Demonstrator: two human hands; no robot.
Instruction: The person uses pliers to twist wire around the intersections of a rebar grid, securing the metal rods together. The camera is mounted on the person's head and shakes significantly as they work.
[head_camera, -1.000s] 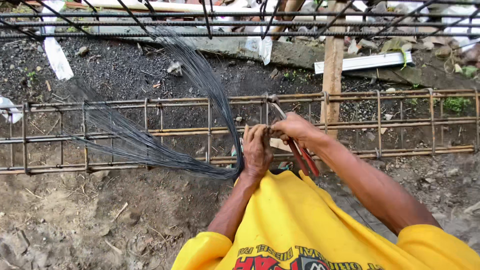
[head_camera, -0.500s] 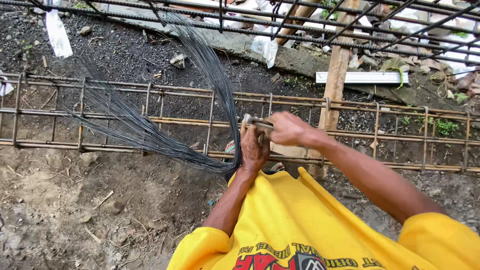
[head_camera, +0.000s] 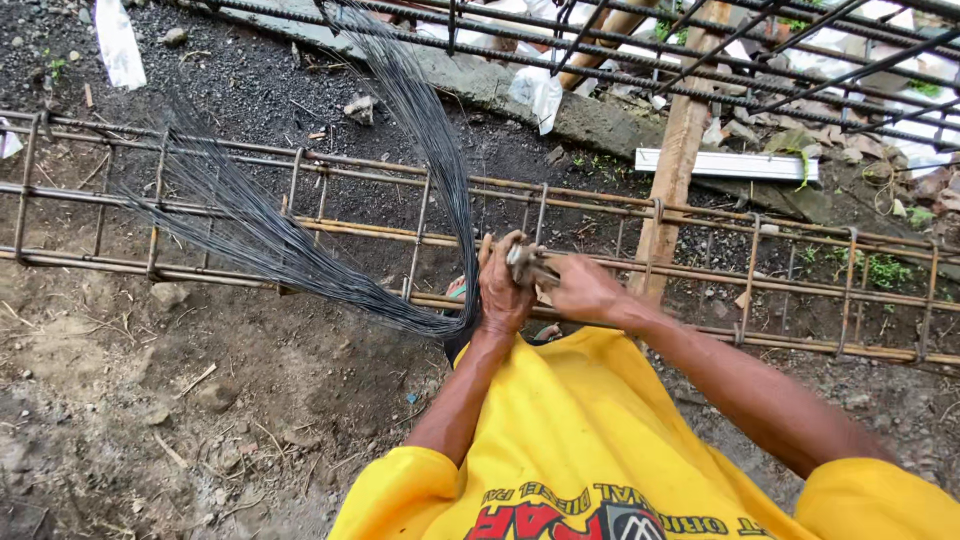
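Bare brown dirt and dark gravel ground (head_camera: 200, 400) lies under a long rusty steel rebar cage (head_camera: 300, 215) that runs across the view, with a wooden post (head_camera: 675, 170) standing behind it and a white flat strip (head_camera: 725, 163) lying on the gravel beyond. The left hand (head_camera: 503, 285) is closed tight around the folded end of a thick bundle of thin dark tie wire (head_camera: 300, 255), whose strands fan out up and to the left over the cage. The right hand (head_camera: 583, 288) is closed around a grey metal plier-like tool (head_camera: 522, 262), its head pressed against the left hand's fingers; just what the tool grips is hidden. In my judgement the loose wire ends could snag on the cage bars or spring and prick the skin if the bundle slips, and the tool head so close to the fingers could pinch them. Against the frame half a second ago, the right hand has dropped and drawn in toward the left one, the tool now sits lower between both hands, and the view has tilted a little
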